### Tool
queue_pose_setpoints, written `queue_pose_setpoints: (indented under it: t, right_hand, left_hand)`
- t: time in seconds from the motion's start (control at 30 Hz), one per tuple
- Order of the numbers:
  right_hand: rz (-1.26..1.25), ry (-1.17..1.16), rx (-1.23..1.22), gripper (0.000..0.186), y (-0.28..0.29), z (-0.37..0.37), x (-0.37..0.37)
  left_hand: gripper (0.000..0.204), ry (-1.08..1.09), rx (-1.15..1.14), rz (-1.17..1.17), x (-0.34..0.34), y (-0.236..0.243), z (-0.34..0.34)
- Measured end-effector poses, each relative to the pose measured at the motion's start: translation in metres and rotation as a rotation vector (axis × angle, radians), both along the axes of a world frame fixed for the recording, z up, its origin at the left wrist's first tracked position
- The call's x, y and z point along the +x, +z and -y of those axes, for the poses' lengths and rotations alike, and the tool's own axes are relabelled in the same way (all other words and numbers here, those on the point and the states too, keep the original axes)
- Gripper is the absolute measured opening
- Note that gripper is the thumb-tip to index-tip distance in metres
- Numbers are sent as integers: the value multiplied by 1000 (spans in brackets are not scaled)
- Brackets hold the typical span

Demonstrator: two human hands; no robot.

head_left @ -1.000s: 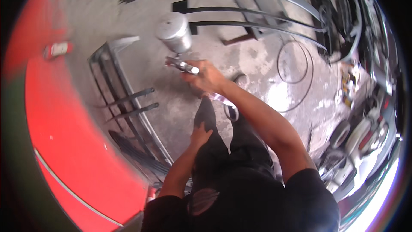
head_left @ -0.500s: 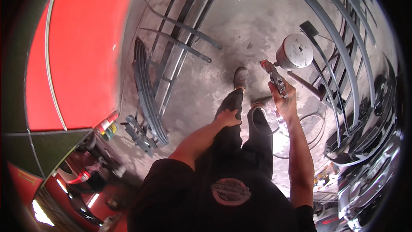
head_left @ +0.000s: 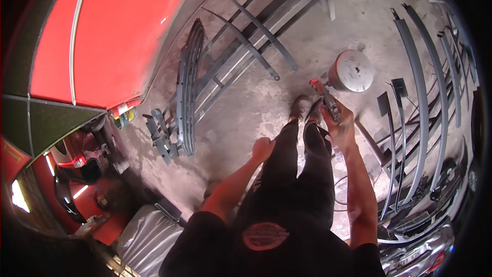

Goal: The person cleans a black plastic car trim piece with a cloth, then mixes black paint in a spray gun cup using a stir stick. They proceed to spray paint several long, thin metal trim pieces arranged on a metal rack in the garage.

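Note:
My right hand [head_left: 342, 127] is wrapped round the handle of a paint spray gun [head_left: 328, 101]. The gun has a reddish front end and a round, pale paint cup [head_left: 352, 71] stained with marks. It is held over the concrete floor, beyond my shoes. My left hand [head_left: 263, 149] hangs beside my left thigh with its fingers curled in, and nothing shows in it. A thin hose [head_left: 339, 187] loops on the floor near my right forearm and is partly hidden by it.
A rack with dark grey trim strips [head_left: 246, 46] stands ahead to the left, with a ribbed grey panel [head_left: 188, 92] beside it. More long curved strips [head_left: 417, 72] stand on the right. A red wall [head_left: 118, 31] rises at left; a silvery cover [head_left: 148, 241] lies behind left.
My view has turned, so the rack and strips sit further right. My left hand has gone from spread fingers to curled ones. My feet now stand closer together; the right hand keeps the spray gun.

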State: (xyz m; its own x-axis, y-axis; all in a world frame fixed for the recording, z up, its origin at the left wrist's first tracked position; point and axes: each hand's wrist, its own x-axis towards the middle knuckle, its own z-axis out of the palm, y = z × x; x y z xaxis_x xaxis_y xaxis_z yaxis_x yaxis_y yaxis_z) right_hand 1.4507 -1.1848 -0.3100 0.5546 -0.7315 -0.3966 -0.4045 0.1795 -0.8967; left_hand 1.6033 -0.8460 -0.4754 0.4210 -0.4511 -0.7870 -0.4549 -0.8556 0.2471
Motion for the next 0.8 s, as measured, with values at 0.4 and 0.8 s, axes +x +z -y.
queue_pose_setpoints:
  t: [0.4,0.8]
  right_hand:
    - [-130,34,153,36,-93,-16,16]
    - [-176,-138,318,26,-138,-17,47]
  left_hand:
    - [77,461,-460,626,195,-144,210]
    - [66,682,-420,466,268,-201,268]
